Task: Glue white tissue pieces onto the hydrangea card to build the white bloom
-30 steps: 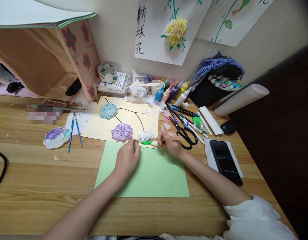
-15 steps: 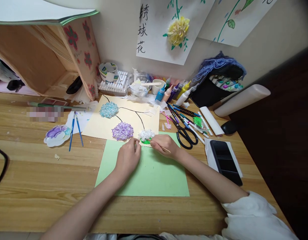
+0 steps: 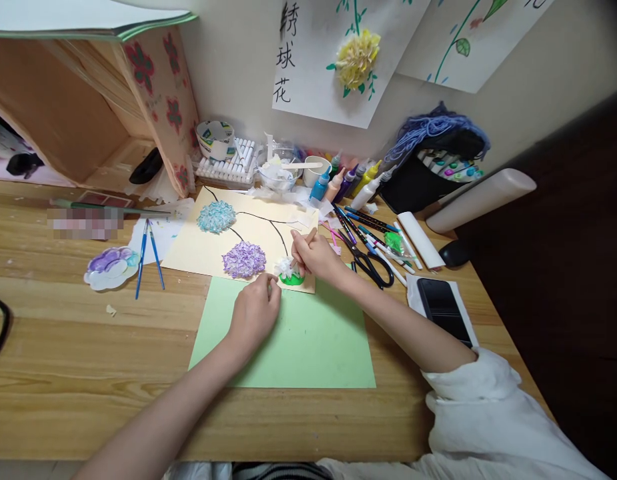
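Observation:
A white flower of small petals [image 3: 285,267] is on the cream paper [image 3: 193,250], above a green patch [image 3: 291,280] near the paper's lower edge. My right hand [image 3: 315,255] is closed on a thin wooden stick [image 3: 312,235], whose upper end shows over my fingers; its lower part is hidden behind the hand, beside the white flower. My left hand [image 3: 255,308] is closed with thumb and forefinger together just left of the green patch; what they hold, if anything, is hidden. A purple flower [image 3: 244,259] and a blue flower [image 3: 216,217] lie farther left, with dark stem lines between.
Green paper [image 3: 298,347] lies under my hands. Right are scissors [image 3: 371,263], pens and a black phone-like object [image 3: 443,310]. Two blue brushes [image 3: 143,257] and a paint palette [image 3: 111,268] lie left. Paint bottles [image 3: 318,185] and a bowl [image 3: 277,175] stand behind.
My right hand has moved up and tilted, turning the stick more upright and uncovering more of the green patch. My left hand has stayed near the paper's edge.

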The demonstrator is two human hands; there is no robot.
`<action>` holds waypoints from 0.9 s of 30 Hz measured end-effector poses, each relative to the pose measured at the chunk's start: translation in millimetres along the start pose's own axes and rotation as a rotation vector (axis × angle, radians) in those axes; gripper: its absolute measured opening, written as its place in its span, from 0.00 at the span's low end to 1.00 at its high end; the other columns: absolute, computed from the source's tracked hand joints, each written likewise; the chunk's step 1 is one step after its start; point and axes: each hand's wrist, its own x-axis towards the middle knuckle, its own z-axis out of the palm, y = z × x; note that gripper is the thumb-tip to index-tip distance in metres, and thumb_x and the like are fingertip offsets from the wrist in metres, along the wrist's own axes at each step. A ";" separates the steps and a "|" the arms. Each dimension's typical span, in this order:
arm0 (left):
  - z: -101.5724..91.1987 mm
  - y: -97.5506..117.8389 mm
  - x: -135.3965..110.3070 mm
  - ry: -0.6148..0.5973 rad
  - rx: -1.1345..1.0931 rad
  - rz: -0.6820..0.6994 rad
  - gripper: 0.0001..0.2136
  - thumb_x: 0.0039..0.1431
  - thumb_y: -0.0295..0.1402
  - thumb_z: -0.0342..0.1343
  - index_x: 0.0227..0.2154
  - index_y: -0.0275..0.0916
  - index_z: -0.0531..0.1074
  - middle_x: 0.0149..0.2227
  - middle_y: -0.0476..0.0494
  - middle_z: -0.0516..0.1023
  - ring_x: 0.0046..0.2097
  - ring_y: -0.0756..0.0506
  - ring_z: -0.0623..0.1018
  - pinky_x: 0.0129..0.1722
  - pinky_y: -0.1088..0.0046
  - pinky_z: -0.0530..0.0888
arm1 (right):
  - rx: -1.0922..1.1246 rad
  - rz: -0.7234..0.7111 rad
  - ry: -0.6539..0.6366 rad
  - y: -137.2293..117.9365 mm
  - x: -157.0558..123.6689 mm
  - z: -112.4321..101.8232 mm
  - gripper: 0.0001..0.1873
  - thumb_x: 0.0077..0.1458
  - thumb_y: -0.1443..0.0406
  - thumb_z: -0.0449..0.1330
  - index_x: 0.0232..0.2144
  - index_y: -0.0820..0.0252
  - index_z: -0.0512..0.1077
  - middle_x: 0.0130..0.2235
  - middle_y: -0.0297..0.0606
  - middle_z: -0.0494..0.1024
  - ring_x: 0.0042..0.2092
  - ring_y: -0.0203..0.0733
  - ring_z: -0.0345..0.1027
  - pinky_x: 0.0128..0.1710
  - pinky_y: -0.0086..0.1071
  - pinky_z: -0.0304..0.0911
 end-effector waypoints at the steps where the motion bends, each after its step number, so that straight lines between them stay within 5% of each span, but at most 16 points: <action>1: -0.2 0.0 -0.2 0.000 0.002 0.002 0.13 0.60 0.32 0.41 0.38 0.37 0.71 0.34 0.42 0.79 0.32 0.44 0.76 0.30 0.71 0.65 | 0.004 0.026 -0.008 -1.6 3.6 0.3 0.30 0.61 0.53 0.43 0.11 0.59 0.58 0.09 0.31 0.64 0.14 0.31 0.59 0.21 0.26 0.56; 7: -1.1 1.1 0.1 -0.001 -0.004 0.003 0.13 0.60 0.32 0.41 0.37 0.37 0.70 0.34 0.42 0.78 0.33 0.44 0.76 0.31 0.71 0.65 | 0.041 -0.009 -0.037 -8.5 -2.5 -12.5 0.30 0.60 0.50 0.44 0.12 0.60 0.62 0.10 0.30 0.64 0.14 0.30 0.58 0.18 0.26 0.54; 12: -4.5 1.3 -1.2 -0.011 -0.015 0.009 0.13 0.60 0.33 0.40 0.36 0.39 0.70 0.33 0.43 0.78 0.32 0.45 0.75 0.30 0.72 0.64 | 0.141 -0.135 0.240 17.5 -43.6 -37.2 0.28 0.61 0.51 0.43 0.15 0.59 0.60 0.15 0.30 0.63 0.19 0.32 0.57 0.22 0.28 0.54; 18: -19.3 17.1 2.7 0.035 0.074 0.077 0.14 0.61 0.35 0.40 0.37 0.40 0.71 0.29 0.46 0.77 0.28 0.47 0.74 0.28 0.73 0.63 | 0.209 -0.060 0.585 71.6 -72.0 -30.3 0.23 0.61 0.53 0.43 0.21 0.58 0.62 0.20 0.32 0.65 0.22 0.34 0.58 0.22 0.29 0.53; 23: -21.0 51.1 54.0 -0.038 0.205 0.213 0.12 0.60 0.35 0.43 0.37 0.41 0.71 0.32 0.46 0.77 0.34 0.45 0.75 0.30 0.73 0.65 | 0.221 -0.062 0.624 79.7 -68.8 -29.1 0.20 0.62 0.54 0.42 0.25 0.57 0.62 0.22 0.31 0.66 0.24 0.35 0.59 0.24 0.29 0.55; 27: -11.8 66.1 109.9 0.063 0.408 0.182 0.12 0.56 0.32 0.49 0.41 0.35 0.70 0.43 0.36 0.73 0.46 0.40 0.72 0.39 0.69 0.68 | 0.224 -0.076 0.608 78.3 -70.0 -30.9 0.19 0.62 0.55 0.41 0.26 0.57 0.62 0.22 0.31 0.65 0.24 0.35 0.58 0.25 0.30 0.54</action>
